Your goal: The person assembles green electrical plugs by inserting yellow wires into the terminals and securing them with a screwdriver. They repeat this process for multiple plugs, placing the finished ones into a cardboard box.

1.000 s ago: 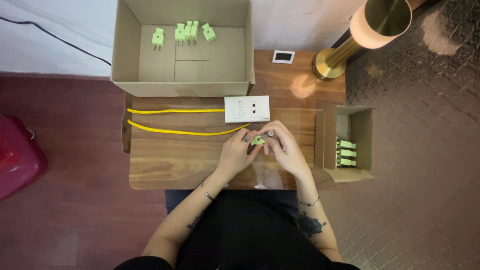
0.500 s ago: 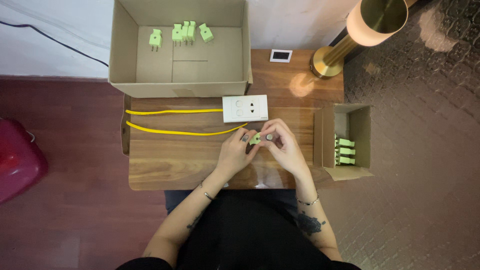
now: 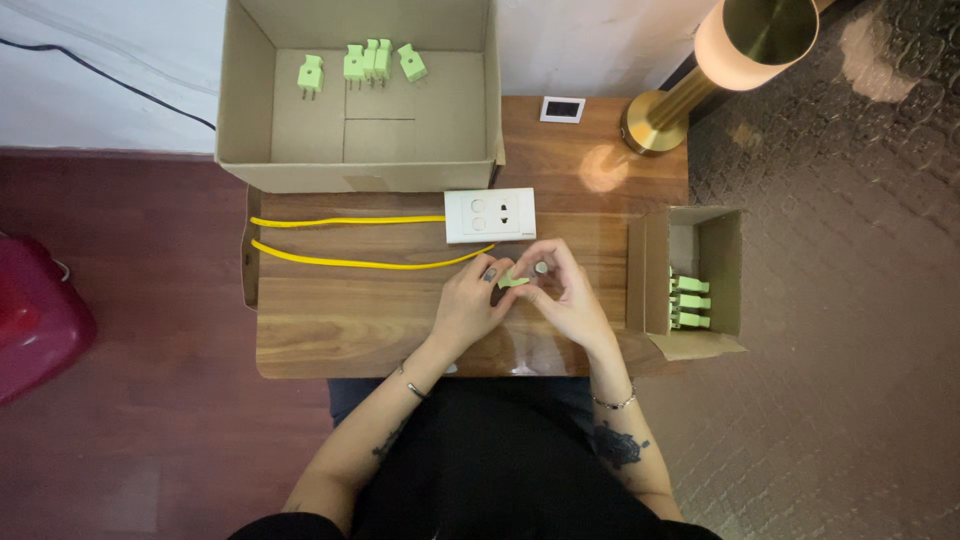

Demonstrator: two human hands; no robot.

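Observation:
A small light-green plug (image 3: 513,281) sits between my two hands above the wooden table (image 3: 330,325). My left hand (image 3: 472,300) pinches it from the left, and my right hand (image 3: 561,292) holds it from the right with fingers curled around it. Just beyond the hands lies a white wall socket (image 3: 489,215) with two yellow wires (image 3: 350,262) running left. The large open cardboard box (image 3: 240,110) at the back holds several green plugs (image 3: 368,63). A small open cardboard box (image 3: 722,240) at the right holds three more green plugs (image 3: 690,302).
A brass lamp (image 3: 700,75) with a glowing shade stands at the back right corner. A small white square device (image 3: 562,109) lies near it. A red object (image 3: 35,320) sits on the floor to the left. A black cable (image 3: 100,70) runs along the wall.
Both hands stay together on the green plug and shift only slightly; the fingers have turned the plug a little.

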